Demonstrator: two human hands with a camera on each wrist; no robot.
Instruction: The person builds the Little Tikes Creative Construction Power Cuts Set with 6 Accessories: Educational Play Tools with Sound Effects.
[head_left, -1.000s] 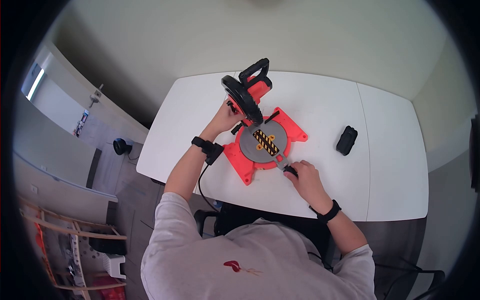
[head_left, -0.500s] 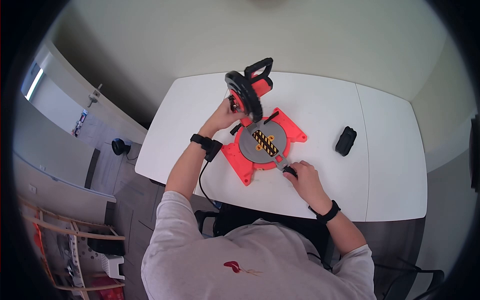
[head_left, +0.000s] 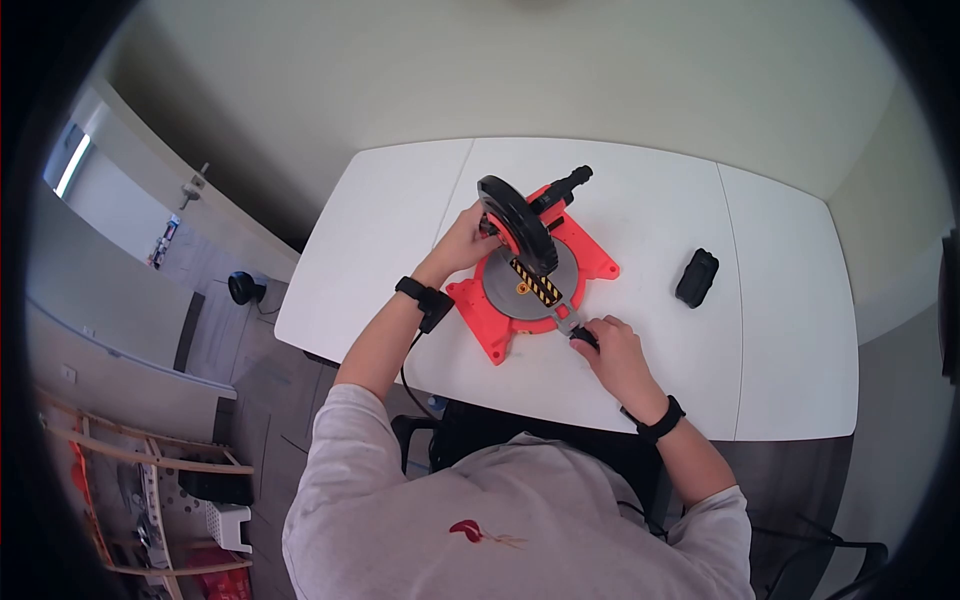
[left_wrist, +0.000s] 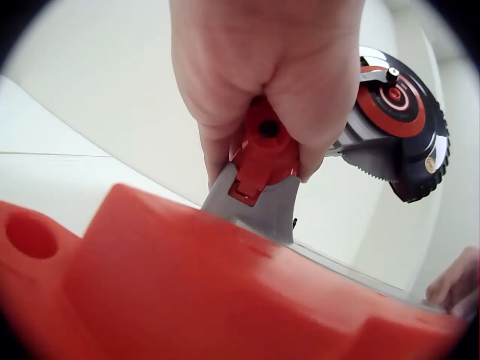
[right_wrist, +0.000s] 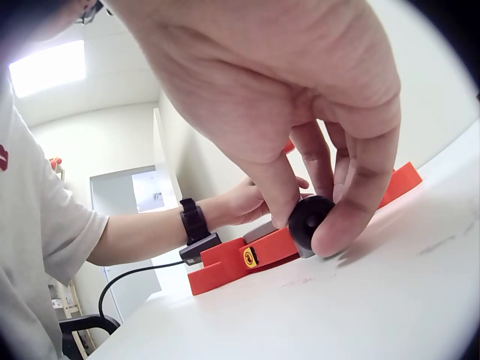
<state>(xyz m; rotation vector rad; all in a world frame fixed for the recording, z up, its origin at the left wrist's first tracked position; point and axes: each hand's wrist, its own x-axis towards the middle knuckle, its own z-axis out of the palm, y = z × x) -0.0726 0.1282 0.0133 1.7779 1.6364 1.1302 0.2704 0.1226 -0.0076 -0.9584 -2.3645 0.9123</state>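
A toy mitre saw [head_left: 478, 312] with a red base and a round grey turntable [head_left: 507, 287] stands on the white table. My left hand [head_left: 462, 240] grips the red pivot joint [left_wrist: 268, 154] behind the turntable, thumb and fingers on either side of it. The saw head [head_left: 520, 225], with its black blade guard and toothed blade [left_wrist: 369, 165], leans over the turntable's striped strip. At the front, my right hand [head_left: 620, 360] pinches the black knob [right_wrist: 306, 223] on the turntable's arm between thumb and fingers.
A small black case [head_left: 697, 278] lies on the table [head_left: 650, 220] to the right of the saw. A wall rises behind the table. On the floor at the left stand a wooden rack [head_left: 150, 450] and a small black fan [head_left: 243, 287].
The saw head has swung right and down over the turntable, its handle now pointing to the right. My left hand has shifted slightly right with it; the right hand stays on the knob.
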